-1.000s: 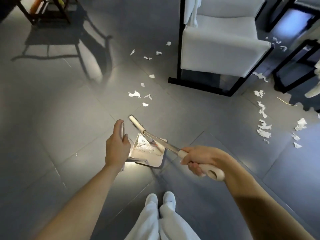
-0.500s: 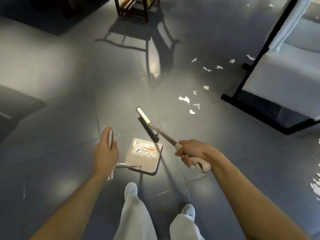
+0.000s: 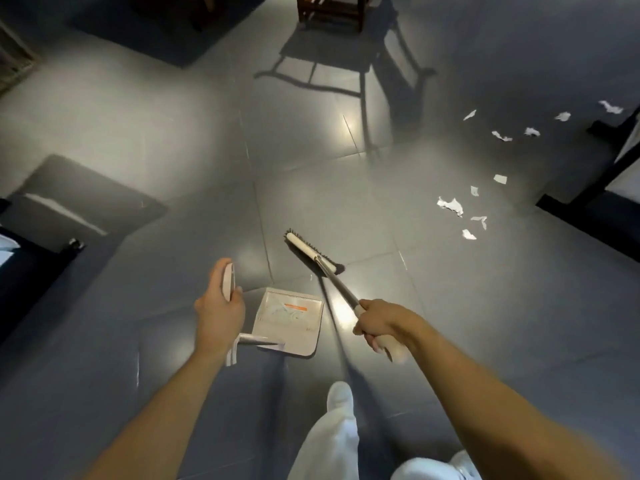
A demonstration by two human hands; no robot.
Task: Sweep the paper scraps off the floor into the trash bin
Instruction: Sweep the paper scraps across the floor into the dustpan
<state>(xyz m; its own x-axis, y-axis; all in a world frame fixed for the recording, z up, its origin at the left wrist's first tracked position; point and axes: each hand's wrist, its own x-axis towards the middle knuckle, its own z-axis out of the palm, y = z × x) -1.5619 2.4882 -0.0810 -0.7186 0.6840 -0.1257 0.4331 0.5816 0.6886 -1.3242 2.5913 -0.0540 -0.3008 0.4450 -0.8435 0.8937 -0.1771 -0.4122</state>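
Scattered torn white paper scraps (image 3: 450, 205), lying forward-right of cream-headed broom (image 3: 313, 252) gripped in right hand (image 3: 384, 327); left hand (image 3: 220, 310) grips beige dustpan (image 3: 289, 320).

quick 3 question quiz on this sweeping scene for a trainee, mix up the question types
1. True or false: the broom head is touching the paper scraps.
2. What does the right hand hold?
A. the broom handle
B. a cloth
C. a trash bag
3. Fill in: the left hand holds the grip of the ____.

Key
1. False: the scraps lie apart from it on the floor, off to its right.
2. A
3. dustpan
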